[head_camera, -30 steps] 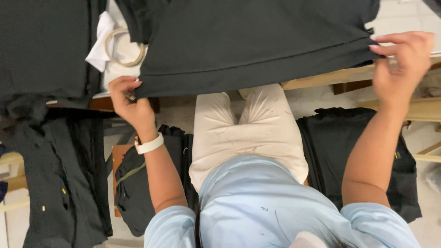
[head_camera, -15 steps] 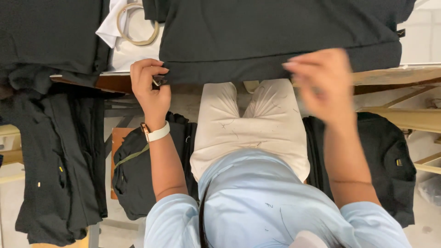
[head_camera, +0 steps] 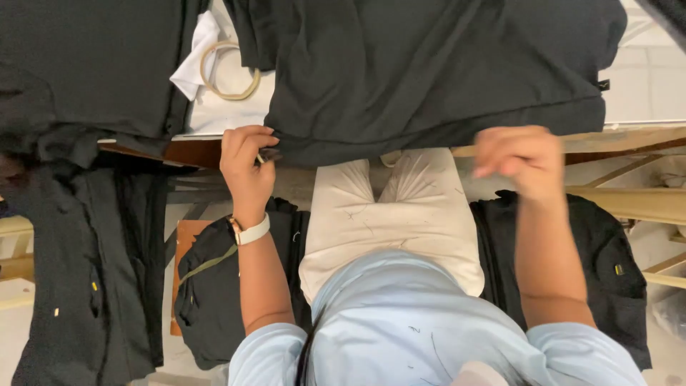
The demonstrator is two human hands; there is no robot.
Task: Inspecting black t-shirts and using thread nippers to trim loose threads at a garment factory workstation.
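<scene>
White worktable (head_camera: pixel 643 78) is running across the top of the frame, dark garment piles hanging at left and lower right. Black knit garment (head_camera: pixel 429 71) is lying spread across upper centre, its hem draping over the table edge. Left hand (head_camera: pixel 246 161) is pinching the hem's left corner between thumb and fingers. Right hand (head_camera: pixel 518 157) is blurring just below the hem at right, fingers curled; cannot tell if it is gripping cloth. Fabric is looking soft, light, floppy; best taken at hem corners. Tan ring (head_camera: pixel 227 70) is sitting on white cloth (head_camera: pixel 196 57), upper left.
</scene>
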